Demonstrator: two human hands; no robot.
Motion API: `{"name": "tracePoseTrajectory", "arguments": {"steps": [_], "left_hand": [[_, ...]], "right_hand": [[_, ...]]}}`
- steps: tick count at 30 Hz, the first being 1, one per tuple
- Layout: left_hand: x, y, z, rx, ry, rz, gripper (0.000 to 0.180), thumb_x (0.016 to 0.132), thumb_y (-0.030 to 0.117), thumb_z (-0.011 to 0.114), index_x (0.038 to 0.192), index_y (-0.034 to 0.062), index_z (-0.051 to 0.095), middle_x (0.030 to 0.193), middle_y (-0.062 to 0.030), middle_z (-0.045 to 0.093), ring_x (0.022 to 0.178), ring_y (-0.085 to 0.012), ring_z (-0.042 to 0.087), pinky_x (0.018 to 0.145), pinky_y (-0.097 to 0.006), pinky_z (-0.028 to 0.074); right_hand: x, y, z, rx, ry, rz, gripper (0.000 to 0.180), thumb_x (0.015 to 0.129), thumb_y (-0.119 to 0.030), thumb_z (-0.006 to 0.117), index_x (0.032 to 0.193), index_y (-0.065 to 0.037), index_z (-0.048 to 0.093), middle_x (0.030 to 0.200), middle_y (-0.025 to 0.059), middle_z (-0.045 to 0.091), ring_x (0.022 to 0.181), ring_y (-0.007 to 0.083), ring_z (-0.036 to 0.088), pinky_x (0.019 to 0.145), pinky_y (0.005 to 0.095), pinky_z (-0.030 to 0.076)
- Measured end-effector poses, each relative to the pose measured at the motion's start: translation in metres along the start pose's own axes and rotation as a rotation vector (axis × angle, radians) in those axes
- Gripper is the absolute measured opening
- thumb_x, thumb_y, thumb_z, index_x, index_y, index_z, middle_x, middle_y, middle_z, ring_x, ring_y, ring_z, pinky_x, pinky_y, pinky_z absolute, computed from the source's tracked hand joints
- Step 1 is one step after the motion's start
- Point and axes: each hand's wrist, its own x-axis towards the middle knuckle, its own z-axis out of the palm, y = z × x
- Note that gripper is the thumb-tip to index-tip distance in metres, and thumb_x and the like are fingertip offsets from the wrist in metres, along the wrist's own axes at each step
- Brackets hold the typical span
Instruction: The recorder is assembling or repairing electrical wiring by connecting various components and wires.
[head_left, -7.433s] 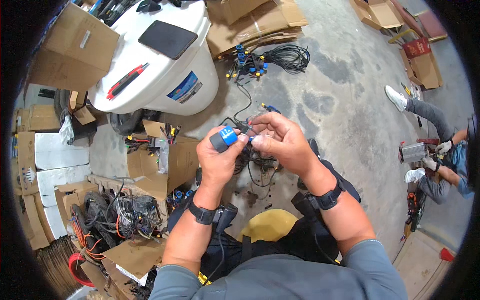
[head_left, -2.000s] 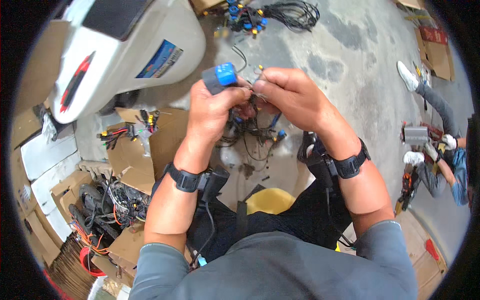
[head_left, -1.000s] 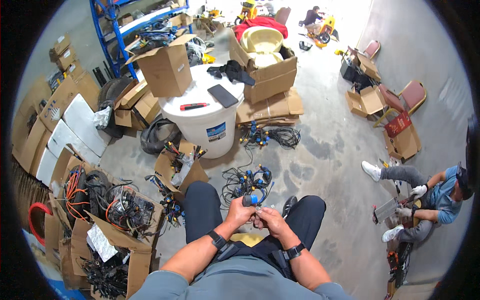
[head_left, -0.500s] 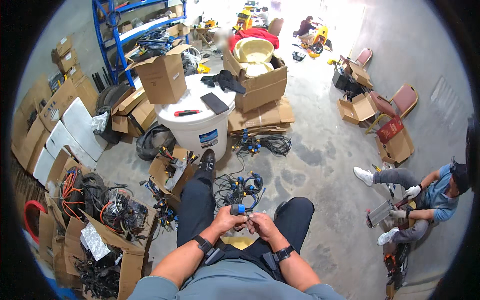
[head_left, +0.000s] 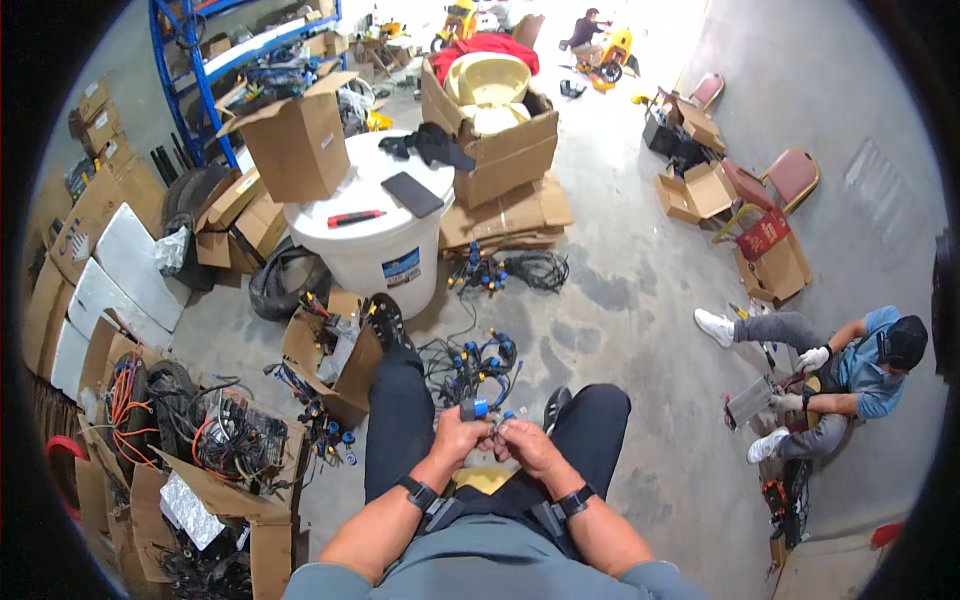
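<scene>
In front of my lap, both hands are close together, nearly touching. My left hand (head_left: 460, 440) is closed round a black cylindrical connector with a blue end (head_left: 475, 408), which sticks up above the thumb. The fingers of my right hand (head_left: 530, 446) are pinched together beside it, with a small blue-tipped piece (head_left: 509, 415) showing above them; its kind is too small to make out. On the floor ahead of my hands lies a tangle of black cables with blue connectors (head_left: 475, 365). A yellow surface (head_left: 482, 480) shows between my thighs.
A white drum (head_left: 350, 262) stands ahead, bearing a phone (head_left: 412, 194), a red cutter (head_left: 356, 217) and a carton (head_left: 295, 150). Open boxes of cables (head_left: 225, 520) crowd the left. Another person (head_left: 850, 370) sits at right, gloved hands on a metal box (head_left: 750, 402).
The surroundings have shifted left in view as my head turned slightly. A small blue tip now shows at my right fingers. My left hand still grips the connector.
</scene>
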Motion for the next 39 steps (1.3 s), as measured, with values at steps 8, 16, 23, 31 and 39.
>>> {"name": "tracePoseTrajectory", "arguments": {"steps": [8, 16, 23, 31, 39], "left_hand": [[0.007, 0.018, -0.014, -0.05, 0.053, 0.159, 0.006, 0.076, -0.002, 0.062, 0.082, -0.0016, 0.063, 0.068, -0.008, 0.064, 0.053, -0.0148, 0.061, 0.05, -0.028, 0.049], [0.013, 0.03, -0.035, -0.312, 0.085, 0.055, 0.012, 0.075, -0.004, 0.06, 0.087, -0.0014, 0.061, 0.075, -0.0116, 0.065, 0.053, -0.0173, 0.059, 0.051, -0.028, 0.048], [0.013, 0.014, -0.044, -0.194, -0.013, -0.015, 0.014, 0.08, 0.005, 0.07, 0.091, 0.0, 0.064, 0.073, -0.0052, 0.064, 0.055, -0.0126, 0.058, 0.052, -0.025, 0.048], [0.009, 0.018, -0.045, -0.006, -0.117, -0.051, 0.018, 0.078, 0.008, 0.078, 0.091, 0.0015, 0.067, 0.074, -0.0006, 0.065, 0.056, -0.0053, 0.054, 0.05, -0.02, 0.042], [0.004, 0.018, -0.045, 0.003, 0.009, -0.007, 0.018, 0.073, 0.003, 0.077, 0.087, 0.0034, 0.065, 0.071, -0.0012, 0.064, 0.053, -0.006, 0.053, 0.047, -0.02, 0.04]], "right_hand": [[0.005, -0.033, 0.036, -0.096, 0.031, -0.044, 0.028, 0.098, -0.026, 0.05, 0.091, -0.001, 0.06, 0.077, 0.0057, 0.061, 0.066, 0.0137, 0.057, 0.064, 0.0277, 0.048], [0.022, -0.032, 0.054, 0.042, -0.016, -0.021, 0.026, 0.098, -0.026, 0.051, 0.088, -0.003, 0.059, 0.076, 0.0059, 0.062, 0.067, 0.0128, 0.058, 0.065, 0.0263, 0.049], [0.021, -0.034, 0.049, 0.145, 0.03, 0.056, 0.026, 0.097, -0.025, 0.051, 0.085, -0.004, 0.059, 0.073, 0.0077, 0.063, 0.06, 0.0125, 0.058, 0.057, 0.023, 0.047], [0.02, -0.032, 0.037, 0.219, 0.034, -0.021, 0.026, 0.098, -0.025, 0.051, 0.083, -0.005, 0.059, 0.068, 0.0069, 0.062, 0.051, 0.0105, 0.055, 0.049, 0.0194, 0.043], [0.018, -0.033, 0.046, 0.136, 0.029, 0.036, 0.025, 0.098, -0.025, 0.051, 0.088, -0.005, 0.06, 0.072, 0.005, 0.063, 0.057, 0.0092, 0.056, 0.054, 0.0204, 0.046]]}}
